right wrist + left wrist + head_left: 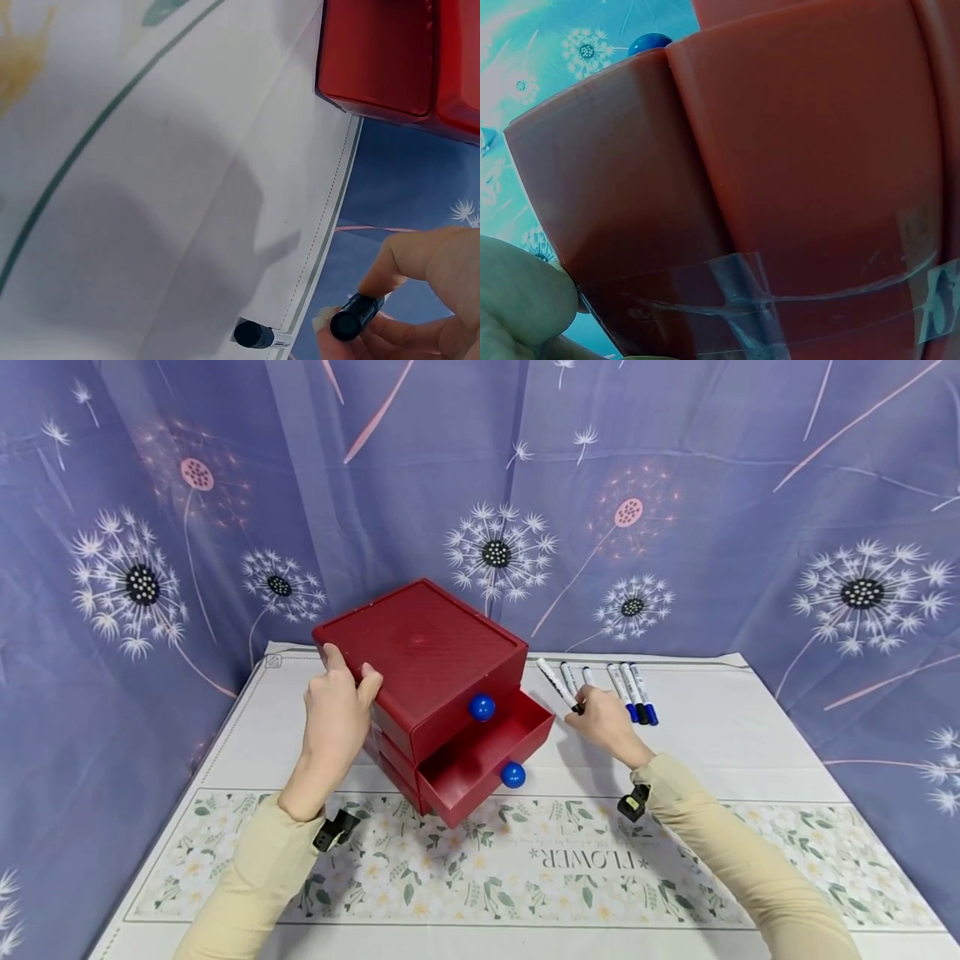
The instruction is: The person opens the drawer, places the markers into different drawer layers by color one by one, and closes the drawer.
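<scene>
Two sleeves (251, 881), cut off at bottom. Left hand (333, 718) touched cabinet (423, 643) at upper left edge; some fingers hidden, could not tell whether clasping or merely resting. Three tiers; two blue knobs (513, 775) visible, lowest front hidden. Middle drawer (474, 764) pulled out, inner floor showing. Right hand (606, 720), fingers pinching one pen (553, 677) near black end, just right of cabinet. Five other pens (637, 689) on counter (712, 727), two partly hidden behind right hand. Curtain (390, 527) beyond.

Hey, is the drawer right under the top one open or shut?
Open: the red drawer juts out past the closed top drawer, showing its inner floor.
</scene>
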Motion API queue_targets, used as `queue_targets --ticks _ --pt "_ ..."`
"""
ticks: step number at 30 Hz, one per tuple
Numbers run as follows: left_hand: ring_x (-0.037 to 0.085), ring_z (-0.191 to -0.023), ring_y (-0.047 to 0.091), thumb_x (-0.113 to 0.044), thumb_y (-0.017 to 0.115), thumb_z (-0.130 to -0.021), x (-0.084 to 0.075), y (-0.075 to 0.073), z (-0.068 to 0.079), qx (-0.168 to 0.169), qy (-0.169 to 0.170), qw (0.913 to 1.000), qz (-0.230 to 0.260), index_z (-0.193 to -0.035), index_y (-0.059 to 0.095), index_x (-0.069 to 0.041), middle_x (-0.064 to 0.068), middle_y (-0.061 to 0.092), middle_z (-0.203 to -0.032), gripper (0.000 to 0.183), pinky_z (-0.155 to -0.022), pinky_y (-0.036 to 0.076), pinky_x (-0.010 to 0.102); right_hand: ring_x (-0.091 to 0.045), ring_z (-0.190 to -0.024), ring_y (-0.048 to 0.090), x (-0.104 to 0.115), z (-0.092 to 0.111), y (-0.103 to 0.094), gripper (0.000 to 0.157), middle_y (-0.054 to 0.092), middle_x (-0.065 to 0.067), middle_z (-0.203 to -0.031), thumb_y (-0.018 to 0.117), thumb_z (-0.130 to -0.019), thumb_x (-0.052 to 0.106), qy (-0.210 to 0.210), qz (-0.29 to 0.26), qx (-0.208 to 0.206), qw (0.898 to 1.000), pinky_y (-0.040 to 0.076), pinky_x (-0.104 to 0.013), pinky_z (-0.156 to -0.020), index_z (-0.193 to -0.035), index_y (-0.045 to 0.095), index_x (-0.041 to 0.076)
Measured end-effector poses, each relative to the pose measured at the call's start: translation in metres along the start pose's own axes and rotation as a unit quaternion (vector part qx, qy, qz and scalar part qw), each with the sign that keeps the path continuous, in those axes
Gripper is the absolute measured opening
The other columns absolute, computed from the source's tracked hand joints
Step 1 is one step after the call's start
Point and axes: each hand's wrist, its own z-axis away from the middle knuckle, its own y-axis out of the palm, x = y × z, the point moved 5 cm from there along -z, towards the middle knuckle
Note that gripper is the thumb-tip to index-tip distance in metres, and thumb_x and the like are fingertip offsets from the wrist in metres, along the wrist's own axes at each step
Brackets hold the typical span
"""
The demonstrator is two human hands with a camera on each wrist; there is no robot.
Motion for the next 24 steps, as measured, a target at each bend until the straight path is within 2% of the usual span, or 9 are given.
queue_targets --ticks 12,17,24 --pt "0.033 -0.046 0.056 -0.024 0.037 -0.090 0.0007 0.0009 -0.0008 0.005 -0.010 0.9999 -0.002 -0.131 0.032 0.017 0.020 0.053 -0.056 0.058 -0.044 0.047 0.036 -0.018 -0.052 0.049 -0.0001 0.0042 -0.0037 0.018 0.059 -0.007 -0.064 0.059 -0.069 0.016 0.002 -0.001 -0.007 1.000 0.035 -0.028 -0.041 -0.083 0.059 0.005" --pt "0.033 -0.046 0.056 -0.024 0.038 -0.090 0.0004 0.0004 -0.0002 -0.001 -0.007 1.0000 -0.003 -0.130 0.033 0.017 0.020 0.052 -0.055 0.057 -0.044 0.047 0.037 -0.018 -0.054 0.051 0.0001 0.0043 -0.0054 0.019 0.063 -0.008 -0.067 0.061 -0.068 0.014 -0.013 -0.007 -0.016 1.000 0.037 -0.027 -0.043 -0.085 0.059 0.005" --pt "0.030 -0.043 0.054 -0.024 0.037 -0.090 0.0008 0.0004 -0.0004 0.006 -0.011 0.9999 -0.002 -0.134 0.030 0.017 0.018 0.051 -0.053 0.060 -0.042 0.045 0.034 -0.020 -0.057 0.053 0.0018 0.0052 -0.0073 0.020 0.063 -0.008 -0.070 0.063 -0.068 0.015 -0.015 -0.011 -0.012 1.000 0.038 -0.028 -0.045 -0.085 0.058 0.006"
